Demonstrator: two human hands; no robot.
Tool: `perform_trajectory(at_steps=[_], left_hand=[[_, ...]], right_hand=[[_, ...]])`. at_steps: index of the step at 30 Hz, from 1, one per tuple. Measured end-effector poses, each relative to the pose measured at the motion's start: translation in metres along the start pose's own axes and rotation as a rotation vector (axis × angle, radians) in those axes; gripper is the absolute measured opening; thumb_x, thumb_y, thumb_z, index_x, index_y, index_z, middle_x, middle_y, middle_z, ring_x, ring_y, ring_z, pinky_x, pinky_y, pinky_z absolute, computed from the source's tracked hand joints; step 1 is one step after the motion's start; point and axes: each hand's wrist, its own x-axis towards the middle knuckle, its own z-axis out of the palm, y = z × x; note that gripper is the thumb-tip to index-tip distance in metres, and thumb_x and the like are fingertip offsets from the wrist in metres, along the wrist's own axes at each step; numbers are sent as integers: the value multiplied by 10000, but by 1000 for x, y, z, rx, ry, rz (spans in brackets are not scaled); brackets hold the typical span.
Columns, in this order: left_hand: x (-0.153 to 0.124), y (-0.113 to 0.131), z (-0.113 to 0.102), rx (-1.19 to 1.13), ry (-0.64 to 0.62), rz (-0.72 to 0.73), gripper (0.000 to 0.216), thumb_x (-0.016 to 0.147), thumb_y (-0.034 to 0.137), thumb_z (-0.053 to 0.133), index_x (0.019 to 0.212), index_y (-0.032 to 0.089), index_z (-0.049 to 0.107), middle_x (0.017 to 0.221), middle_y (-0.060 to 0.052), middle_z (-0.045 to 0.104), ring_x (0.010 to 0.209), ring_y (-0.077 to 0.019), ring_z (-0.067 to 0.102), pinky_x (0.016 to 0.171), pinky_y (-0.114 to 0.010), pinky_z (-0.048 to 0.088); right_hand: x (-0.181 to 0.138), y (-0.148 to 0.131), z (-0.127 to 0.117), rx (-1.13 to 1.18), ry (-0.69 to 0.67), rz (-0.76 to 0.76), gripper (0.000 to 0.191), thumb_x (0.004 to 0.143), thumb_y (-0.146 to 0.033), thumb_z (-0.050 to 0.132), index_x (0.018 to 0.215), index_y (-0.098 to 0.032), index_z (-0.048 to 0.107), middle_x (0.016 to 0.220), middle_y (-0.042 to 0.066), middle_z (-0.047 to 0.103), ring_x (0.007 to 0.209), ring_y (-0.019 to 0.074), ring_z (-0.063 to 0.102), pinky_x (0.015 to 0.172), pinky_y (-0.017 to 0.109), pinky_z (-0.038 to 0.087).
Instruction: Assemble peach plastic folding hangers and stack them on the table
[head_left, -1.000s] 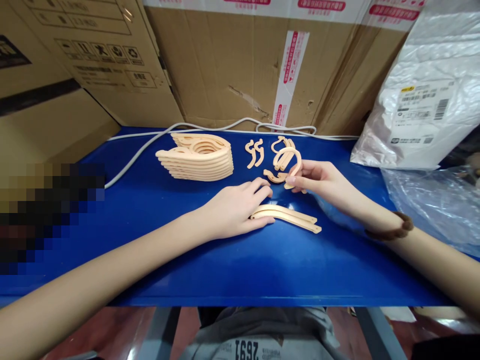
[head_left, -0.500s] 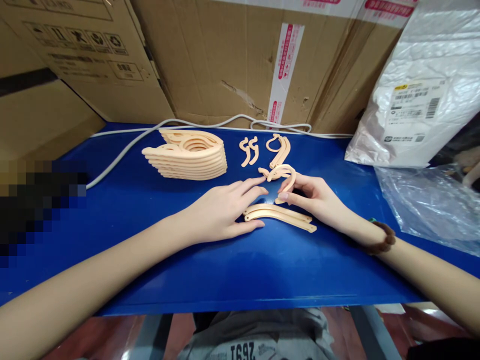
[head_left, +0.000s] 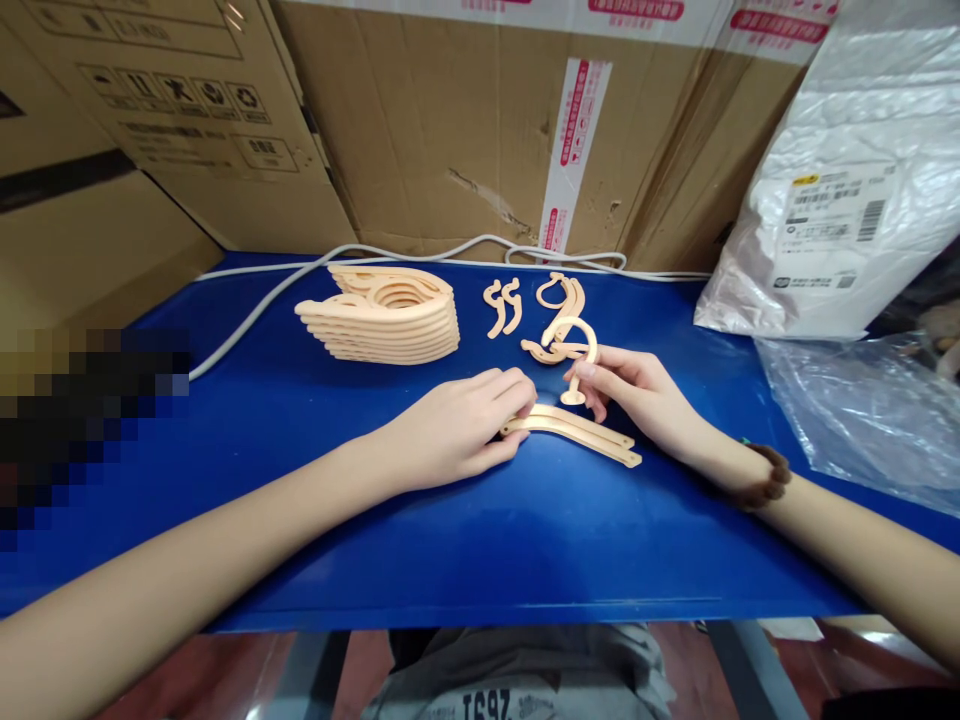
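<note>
My right hand (head_left: 637, 395) pinches a peach plastic hook piece (head_left: 581, 355) and holds it upright, its foot just above the table. Two long curved peach arm pieces (head_left: 581, 433) lie side by side in front of me. My left hand (head_left: 461, 430) curls over their left end, fingers and thumb closed on it. A stack of folded peach hangers (head_left: 386, 315) sits to the back left. Loose hook pieces (head_left: 504, 305) and more curved parts (head_left: 561, 295) lie behind my hands.
The blue table (head_left: 480, 540) ends close to my body. Cardboard boxes (head_left: 465, 120) wall the back, with a white cable (head_left: 285, 285) along them. A white plastic parcel (head_left: 840, 190) and clear plastic bags (head_left: 862, 410) stand at the right. A blurred patch covers the left edge.
My right hand has turned the hook piece upright and brought it down toward the long arm pieces. My left hand's fingers have curled from flat onto the arm pieces' left end.
</note>
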Motion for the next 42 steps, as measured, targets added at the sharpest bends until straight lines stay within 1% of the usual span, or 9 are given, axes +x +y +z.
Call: perform_trajectory(at_steps=[3,7,13,16,20,22,26,29,42], left_hand=[[1,0,0,2,1,4,107,975,263,412,993,186,485,1031,-43,589,905,-178,560,755,-290,438],[1,0,0,25,26,10,139,982,276,399,1047,191,488,1015,-38,586,889,-176,554,742,-283,424],[2,1,-1,34,13,9,144,986,276,401,1060,189,490,1047,-40,589,905,-176,565,746,-278,424],[1,1,-1,23,6,2,148,985,270,406,1075,188,492,1074,-43,585,925,-174,571,748,-278,433],[1,0,0,-4,8,-4,152,992,273,402,1072,183,494,1155,-61,566,972,-176,573,779,-279,443],[1,0,0,-19,8,-3,147,994,266,400,1064,180,496,1144,-61,567,961,-174,570,789,-282,442],[1,1,0,-41,18,-23,131,983,269,426,1043,180,501,1025,-41,577,886,-170,558,762,-280,433],[1,1,0,-45,25,-32,115,976,271,438,1005,184,508,973,-32,575,851,-168,553,741,-277,427],[2,5,-1,49,57,-22,185,975,314,438,897,176,533,995,-45,626,841,-173,559,745,-295,424]], right_hand=[[1,1,0,24,14,35,311,915,-454,562,837,-172,667,650,-26,557,535,80,506,541,221,420],[1,3,-1,72,20,67,322,894,-487,581,863,-180,672,680,-18,558,555,89,510,547,229,454],[2,6,-1,192,17,58,257,868,-411,638,990,-186,608,831,14,653,720,115,608,631,237,518],[3,8,-2,205,3,59,328,821,-372,700,1064,-197,566,907,26,693,787,134,655,661,251,533],[3,9,-1,205,15,69,361,777,-343,745,1037,-198,541,932,34,714,829,156,683,673,265,539],[3,8,-1,204,19,78,324,786,-335,735,1001,-195,537,929,38,717,829,156,685,678,266,540],[3,6,-1,210,18,91,244,836,-347,677,969,-195,542,899,33,718,787,136,676,679,254,535],[3,5,-2,209,1,96,239,856,-376,656,975,-191,561,860,28,716,780,129,672,680,238,528],[4,8,-2,212,-25,91,263,847,-384,677,992,-186,582,879,39,731,773,131,680,680,234,527]])
